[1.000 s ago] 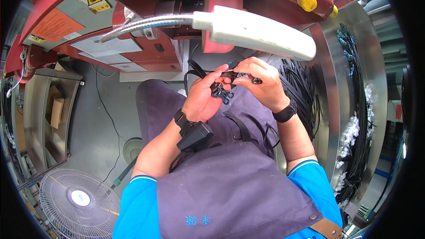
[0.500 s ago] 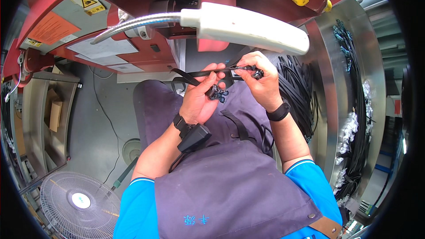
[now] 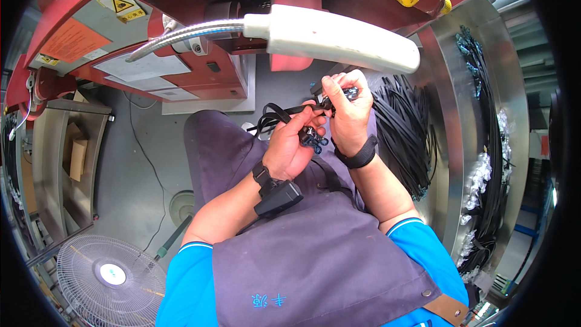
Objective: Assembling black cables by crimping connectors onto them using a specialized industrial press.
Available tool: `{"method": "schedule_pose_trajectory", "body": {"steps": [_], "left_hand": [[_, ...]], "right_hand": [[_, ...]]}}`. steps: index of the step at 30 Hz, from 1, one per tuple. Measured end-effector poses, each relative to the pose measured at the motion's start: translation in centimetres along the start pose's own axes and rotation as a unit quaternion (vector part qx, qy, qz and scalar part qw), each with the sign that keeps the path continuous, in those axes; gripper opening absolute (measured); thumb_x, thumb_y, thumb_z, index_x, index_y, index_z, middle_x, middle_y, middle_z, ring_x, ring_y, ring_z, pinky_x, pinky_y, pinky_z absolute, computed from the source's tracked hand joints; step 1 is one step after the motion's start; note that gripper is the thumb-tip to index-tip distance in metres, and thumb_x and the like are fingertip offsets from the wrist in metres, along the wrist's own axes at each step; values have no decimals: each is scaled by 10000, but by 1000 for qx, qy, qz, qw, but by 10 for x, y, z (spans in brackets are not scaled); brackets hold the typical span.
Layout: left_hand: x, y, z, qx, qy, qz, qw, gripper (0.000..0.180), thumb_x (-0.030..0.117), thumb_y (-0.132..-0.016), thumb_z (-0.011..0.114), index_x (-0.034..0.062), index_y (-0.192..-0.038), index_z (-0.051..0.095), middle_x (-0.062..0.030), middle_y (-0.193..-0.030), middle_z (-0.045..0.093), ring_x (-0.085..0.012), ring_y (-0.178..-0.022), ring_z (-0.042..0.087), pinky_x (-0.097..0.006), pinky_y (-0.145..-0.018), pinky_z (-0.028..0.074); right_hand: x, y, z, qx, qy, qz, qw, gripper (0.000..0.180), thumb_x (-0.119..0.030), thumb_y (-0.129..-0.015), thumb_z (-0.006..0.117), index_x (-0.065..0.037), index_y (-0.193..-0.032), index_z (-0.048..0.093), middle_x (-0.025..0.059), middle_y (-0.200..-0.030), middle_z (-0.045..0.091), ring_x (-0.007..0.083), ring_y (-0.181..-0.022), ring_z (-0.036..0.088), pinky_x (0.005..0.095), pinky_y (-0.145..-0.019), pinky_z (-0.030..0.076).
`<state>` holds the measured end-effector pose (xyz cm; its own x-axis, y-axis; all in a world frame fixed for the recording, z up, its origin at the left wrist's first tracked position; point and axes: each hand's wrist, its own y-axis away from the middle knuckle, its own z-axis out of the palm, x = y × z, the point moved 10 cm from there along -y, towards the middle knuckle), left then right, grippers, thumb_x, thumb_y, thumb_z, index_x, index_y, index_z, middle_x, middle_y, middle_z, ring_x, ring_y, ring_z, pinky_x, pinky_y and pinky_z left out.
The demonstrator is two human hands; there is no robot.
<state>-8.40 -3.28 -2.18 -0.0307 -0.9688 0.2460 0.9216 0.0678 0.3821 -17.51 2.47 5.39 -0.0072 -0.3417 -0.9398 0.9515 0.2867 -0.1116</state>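
Above my lap, my left hand [image 3: 287, 150] is closed round a black strap [image 3: 276, 113]. Its slack curls out in loops to the left of the fingers. A dark shiny strap end [image 3: 313, 139], seemingly wrapped in clear plastic, hangs at the left palm. Close beside it, my right hand [image 3: 352, 112] pinches the strap, with another dark shiny end piece [image 3: 350, 92] showing at its fingers. The fingertips of both hands nearly meet, and the exact grip between them is partly hidden.
A thick bundle of black straps [image 3: 402, 127] hangs at right, beside a metal trough [image 3: 451, 139] with more straps. Ahead stands a red machine [image 3: 212, 79] with a white elongated lamp-like piece [image 3: 345, 39] over my hands. A fan [image 3: 112, 274] stands lower left.
My right hand has moved left and turned, closing in on the left hand. My left hand has shifted slightly right and down, and the strap between them is shorter and more looped.
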Motion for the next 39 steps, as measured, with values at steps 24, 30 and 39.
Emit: {"method": "schedule_pose_trajectory", "body": {"steps": [24, 30, 39], "left_hand": [[28, -12, -19, 5, -62, 47, 997, 530, 467, -984, 338, 77, -1338, 394, -90, -1279, 517, -188, -1128, 487, -350, -946, 384], [25, -10, -22, -7, -95, 68, 993, 559, 467, -993, 302, 76, -1392, 330, -96, -1331, 461, -179, -1169, 448, -340, -1000, 338], [33, -6, -25, -16, -151, 92, 984, 467, 395, -983, 418, 1, -1198, 544, -70, -1093, 579, -154, -1003, 526, -302, -870, 398]], "right_hand": [[37, 31, 15, -237, 274, 241, 900, 273, -157, -750, 747, -16, -966, 659, 33, -753, 594, 95, -568, 547, 246, -508, 446], [32, 25, 29, -293, 445, 55, 844, 261, -158, -711, 756, -27, -913, 657, 132, -855, 577, 269, -800, 589, 355, -704, 466], [22, 14, 22, -288, 435, 49, 852, 219, -61, -797, 671, -10, -934, 508, 139, -829, 609, 263, -772, 599, 330, -705, 458]]}}
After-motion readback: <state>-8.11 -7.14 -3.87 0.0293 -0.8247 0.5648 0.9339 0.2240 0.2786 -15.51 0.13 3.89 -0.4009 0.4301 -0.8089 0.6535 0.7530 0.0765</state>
